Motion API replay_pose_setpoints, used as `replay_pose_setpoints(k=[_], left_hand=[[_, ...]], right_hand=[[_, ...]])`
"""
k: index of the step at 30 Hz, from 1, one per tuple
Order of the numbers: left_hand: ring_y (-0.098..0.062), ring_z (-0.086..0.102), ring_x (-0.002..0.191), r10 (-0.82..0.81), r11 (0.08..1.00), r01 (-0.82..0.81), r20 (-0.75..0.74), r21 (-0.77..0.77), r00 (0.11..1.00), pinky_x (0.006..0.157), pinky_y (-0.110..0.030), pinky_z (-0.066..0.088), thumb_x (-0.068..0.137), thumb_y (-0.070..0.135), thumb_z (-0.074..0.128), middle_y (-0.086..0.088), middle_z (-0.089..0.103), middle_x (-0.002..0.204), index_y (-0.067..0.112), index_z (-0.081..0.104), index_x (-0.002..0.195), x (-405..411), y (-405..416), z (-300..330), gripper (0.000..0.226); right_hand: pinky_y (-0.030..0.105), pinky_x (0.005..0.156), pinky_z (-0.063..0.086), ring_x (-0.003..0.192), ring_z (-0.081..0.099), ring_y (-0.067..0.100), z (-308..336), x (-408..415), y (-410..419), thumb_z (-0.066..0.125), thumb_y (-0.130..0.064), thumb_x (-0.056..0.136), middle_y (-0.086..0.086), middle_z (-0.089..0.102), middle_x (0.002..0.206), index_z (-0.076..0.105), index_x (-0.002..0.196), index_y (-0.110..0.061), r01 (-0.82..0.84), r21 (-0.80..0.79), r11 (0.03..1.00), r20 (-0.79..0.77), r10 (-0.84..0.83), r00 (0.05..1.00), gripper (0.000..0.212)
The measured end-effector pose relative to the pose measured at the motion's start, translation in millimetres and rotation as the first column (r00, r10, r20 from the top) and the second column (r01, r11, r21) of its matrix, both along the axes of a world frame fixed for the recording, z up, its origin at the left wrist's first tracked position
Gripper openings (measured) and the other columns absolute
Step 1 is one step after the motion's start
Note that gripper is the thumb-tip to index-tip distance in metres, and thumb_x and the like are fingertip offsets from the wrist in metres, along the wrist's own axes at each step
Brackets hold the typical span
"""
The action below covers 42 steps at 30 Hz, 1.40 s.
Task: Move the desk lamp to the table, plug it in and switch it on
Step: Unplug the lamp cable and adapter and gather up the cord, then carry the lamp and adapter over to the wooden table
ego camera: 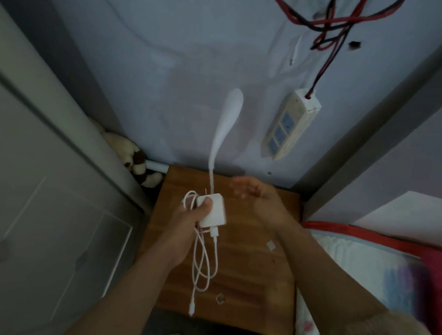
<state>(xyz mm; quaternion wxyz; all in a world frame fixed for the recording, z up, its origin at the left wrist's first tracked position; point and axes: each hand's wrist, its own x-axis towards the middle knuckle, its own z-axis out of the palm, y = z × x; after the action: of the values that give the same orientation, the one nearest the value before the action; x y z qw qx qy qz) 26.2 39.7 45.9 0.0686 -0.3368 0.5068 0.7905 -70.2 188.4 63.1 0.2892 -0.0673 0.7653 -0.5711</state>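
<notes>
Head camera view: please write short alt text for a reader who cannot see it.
A person's left hand holds a white desk lamp by its base, its cable dangling, over a small wooden table. The right hand hovers open beside it, and a power strip hangs on the wall above.

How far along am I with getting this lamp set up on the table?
Partly there. Your left hand holds the white lamp by its base above the wooden table; whether it is set down yet is unclear. Its cable dangles loose, unplugged. Your right hand is open and blurred beside it. Left: release the lamp, plug into the wall power strip, switch on.
</notes>
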Motion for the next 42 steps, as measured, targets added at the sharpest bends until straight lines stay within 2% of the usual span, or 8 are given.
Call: replay_pose_setpoints(k=[6,9,11,18,23,32,39,42], left_hand=[[-0.031,0.063,0.096,0.189,0.979,-0.188,0.008,-0.083,0.982,0.077,-0.039,0.053,0.092,0.017,0.055,-0.018,0.064,0.111,0.001,0.056,0.122,13,-43,-1,0.034],[-0.032,0.064,0.092,0.211,0.966,-0.204,0.029,-0.160,0.977,0.071,-0.038,0.055,0.093,0.018,0.055,-0.019,0.065,0.109,0.002,0.056,0.122,11,-50,-3,0.033],[-0.038,0.064,0.097,0.208,0.958,-0.192,0.052,-0.213,0.977,0.075,-0.041,0.056,0.093,0.021,0.056,-0.023,0.064,0.113,0.003,0.056,0.122,9,-51,-6,0.034],[-0.038,0.060,0.109,0.149,0.956,-0.119,0.095,-0.268,0.984,0.096,-0.054,0.050,0.092,0.022,0.058,-0.021,0.061,0.124,0.007,0.051,0.129,12,-36,5,0.041],[-0.036,0.059,0.112,0.003,0.943,0.029,0.097,-0.331,0.995,0.095,-0.054,0.051,0.090,0.026,0.060,-0.018,0.059,0.128,0.010,0.048,0.132,11,-20,40,0.046],[-0.036,0.063,0.105,-0.343,0.861,0.312,-0.005,-0.402,0.939,0.094,-0.053,0.051,0.090,0.016,0.060,-0.020,0.064,0.119,0.005,0.055,0.121,12,44,126,0.033],[-0.036,0.066,0.096,-0.661,0.710,0.565,-0.120,-0.420,0.741,0.087,-0.049,0.055,0.090,0.018,0.059,-0.019,0.068,0.105,0.010,0.060,0.101,38,133,205,0.013],[-0.037,0.065,0.093,-0.757,0.630,0.639,-0.169,-0.441,0.631,0.079,-0.049,0.055,0.091,0.020,0.059,-0.018,0.067,0.103,0.007,0.060,0.108,61,177,234,0.022]], right_hand=[[0.028,0.093,0.045,0.116,0.055,0.029,-14,-14,-66,0.058,0.004,0.087,0.020,0.058,0.126,0.056,0.121,0.002,-0.307,0.164,0.937,0.011,0.310,0.951,0.034],[0.036,0.089,0.046,0.092,0.056,0.026,-24,-8,-72,0.054,0.003,0.089,0.020,0.061,0.097,0.065,0.090,0.000,-0.279,0.196,0.940,0.002,0.284,0.959,0.011],[0.046,0.090,0.048,0.086,0.056,0.029,-24,-5,-71,0.050,0.006,0.090,0.020,0.057,0.087,0.057,0.070,-0.011,-0.221,0.163,0.961,0.001,0.224,0.975,0.026],[0.044,0.086,0.053,0.088,0.067,0.037,6,12,-45,0.054,0.001,0.089,0.027,0.066,0.086,0.059,0.082,-0.001,-0.240,0.181,0.954,-0.091,0.259,0.961,0.008],[0.035,0.078,0.054,0.076,0.066,0.017,45,31,-11,0.055,-0.004,0.090,0.006,0.064,0.078,0.057,0.080,-0.007,-0.251,0.197,0.948,-0.104,0.275,0.956,0.011],[0.023,0.070,0.048,0.068,0.062,0.006,150,93,80,0.056,-0.013,0.092,0.006,0.070,0.078,0.056,0.076,-0.015,-0.025,0.318,0.948,-0.193,0.090,0.977,0.016],[0.043,0.075,0.057,0.078,0.070,0.020,241,186,159,0.054,-0.008,0.091,0.011,0.072,0.080,0.055,0.075,-0.011,0.280,0.384,0.880,-0.299,-0.169,0.939,0.016],[0.036,0.069,0.056,0.071,0.069,0.012,272,235,191,0.054,-0.007,0.090,0.011,0.072,0.078,0.052,0.070,-0.016,0.378,0.403,0.834,-0.346,-0.243,0.906,0.023]])
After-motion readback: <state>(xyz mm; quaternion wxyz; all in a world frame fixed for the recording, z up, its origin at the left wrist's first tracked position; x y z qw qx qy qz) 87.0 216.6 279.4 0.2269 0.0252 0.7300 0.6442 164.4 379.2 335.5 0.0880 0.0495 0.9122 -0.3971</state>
